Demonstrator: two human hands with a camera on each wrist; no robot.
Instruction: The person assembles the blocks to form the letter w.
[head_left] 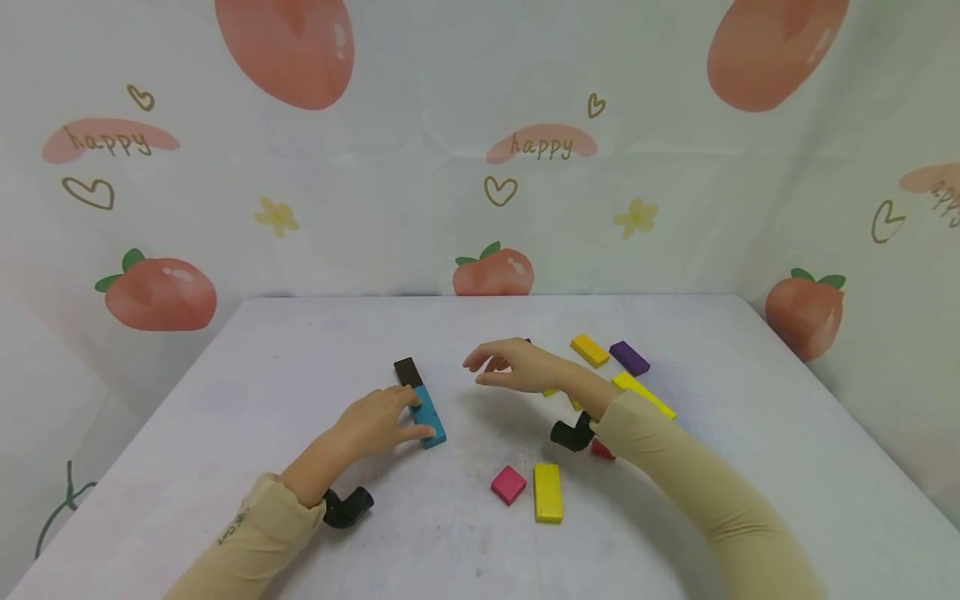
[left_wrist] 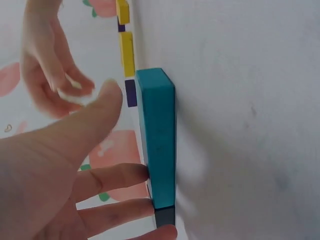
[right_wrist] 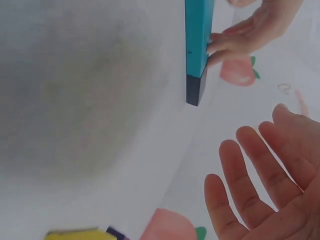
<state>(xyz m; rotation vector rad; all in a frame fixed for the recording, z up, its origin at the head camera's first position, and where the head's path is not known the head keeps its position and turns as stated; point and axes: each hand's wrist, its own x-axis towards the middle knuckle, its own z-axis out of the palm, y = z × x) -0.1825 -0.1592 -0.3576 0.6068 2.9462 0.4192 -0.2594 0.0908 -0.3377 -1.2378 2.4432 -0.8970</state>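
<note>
A long blue block (head_left: pixel 427 417) lies on the table, and a short dark brown block (head_left: pixel 408 372) sits end to end with it at its far end. My left hand (head_left: pixel 378 421) is at the blue block, its fingers fairly straight against the side. In the left wrist view, the thumb (left_wrist: pixel 107 107) stands off from the blue block (left_wrist: pixel 159 140). My right hand (head_left: pixel 521 365) is raised over the table to the right of the blocks, holding nothing. Its fingers (right_wrist: pixel 242 180) look loosely extended in the right wrist view.
Near the front lie a red square block (head_left: pixel 508 485) and a yellow block (head_left: pixel 548 493). Beyond my right forearm are an orange-yellow block (head_left: pixel 589 351), a purple block (head_left: pixel 629 358) and a long yellow block (head_left: pixel 643 395). The sleeve partly hides another red block (head_left: pixel 602 450).
</note>
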